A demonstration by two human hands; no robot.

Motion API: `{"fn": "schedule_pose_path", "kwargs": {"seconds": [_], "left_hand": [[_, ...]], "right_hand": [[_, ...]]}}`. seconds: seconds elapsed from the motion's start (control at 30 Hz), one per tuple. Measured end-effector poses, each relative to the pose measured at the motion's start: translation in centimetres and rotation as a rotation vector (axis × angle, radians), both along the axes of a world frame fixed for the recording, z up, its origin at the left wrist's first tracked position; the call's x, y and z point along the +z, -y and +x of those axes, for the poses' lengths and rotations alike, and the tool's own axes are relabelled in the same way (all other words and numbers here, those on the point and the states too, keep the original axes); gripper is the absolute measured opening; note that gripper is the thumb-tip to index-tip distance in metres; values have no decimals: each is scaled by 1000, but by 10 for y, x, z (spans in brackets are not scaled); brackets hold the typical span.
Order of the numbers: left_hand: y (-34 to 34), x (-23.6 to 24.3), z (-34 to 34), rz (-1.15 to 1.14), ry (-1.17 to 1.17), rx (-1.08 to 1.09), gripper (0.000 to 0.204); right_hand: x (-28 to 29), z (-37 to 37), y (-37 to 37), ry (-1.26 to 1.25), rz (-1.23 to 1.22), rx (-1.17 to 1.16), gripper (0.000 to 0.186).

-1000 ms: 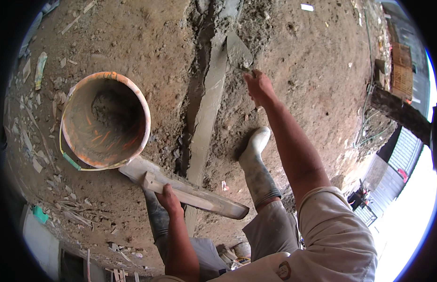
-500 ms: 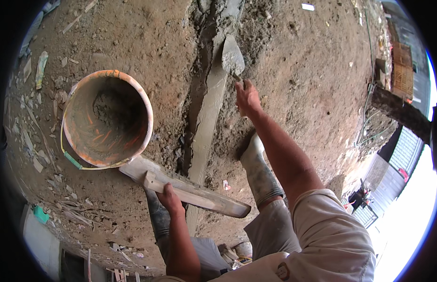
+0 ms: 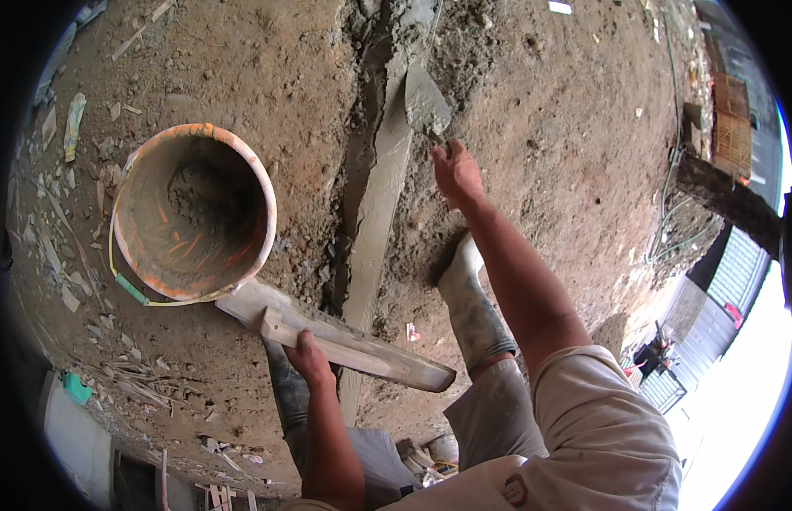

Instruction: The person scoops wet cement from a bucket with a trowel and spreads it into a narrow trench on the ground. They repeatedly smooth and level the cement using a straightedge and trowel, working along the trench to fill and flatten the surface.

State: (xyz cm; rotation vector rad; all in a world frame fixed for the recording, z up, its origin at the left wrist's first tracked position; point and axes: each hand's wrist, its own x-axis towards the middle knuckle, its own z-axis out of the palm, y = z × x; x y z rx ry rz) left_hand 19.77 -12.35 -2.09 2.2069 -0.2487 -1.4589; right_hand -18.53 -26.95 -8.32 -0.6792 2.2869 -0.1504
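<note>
My right hand (image 3: 458, 175) is closed around the handle of a pointed trowel (image 3: 426, 99) smeared with mortar. The blade lies at the right edge of a long, smooth mortar strip (image 3: 372, 247) set in the ground. My left hand (image 3: 311, 361) grips the handle of a long wooden float (image 3: 387, 358), which slants across the strip's near part. The float's left end is close to the rim of a large mortar-coated bucket (image 3: 269, 200). Wet mortar (image 3: 210, 187) sits in the bottom of the bucket.
Bare soil (image 3: 549, 170) lies on both sides of the strip, with a groove along its left. My rubber boots (image 3: 474, 298) stand on either side of the strip. Wood scraps and rubble (image 3: 68, 289) litter the left. A dark beam (image 3: 726, 200) and a hose are at the right.
My right hand and the trowel have shifted slightly right and nearer to me, and the blade has turned a little. The float in my left hand stays in place.
</note>
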Motion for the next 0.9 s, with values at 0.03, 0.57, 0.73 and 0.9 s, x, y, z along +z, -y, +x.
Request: {"fn": "schedule_pose_path", "kwargs": {"seconds": [0.03, 0.57, 0.73, 0.9], "left_hand": [[0, -1, 1, 4, -1, 0, 60], [-2, -1, 0, -5, -30, 4, 62], [-4, -2, 4, -31, -36, -7, 64], [-3, -2, 2, -22, -42, 10, 64]], "right_hand": [[5, -4, 4, 20, 47, -3, 47], [16, -40, 31, -104, 145, 153, 44], [27, -39, 38, -172, 211, 200, 45], [52, -36, 48, -241, 228, 216, 42]]}}
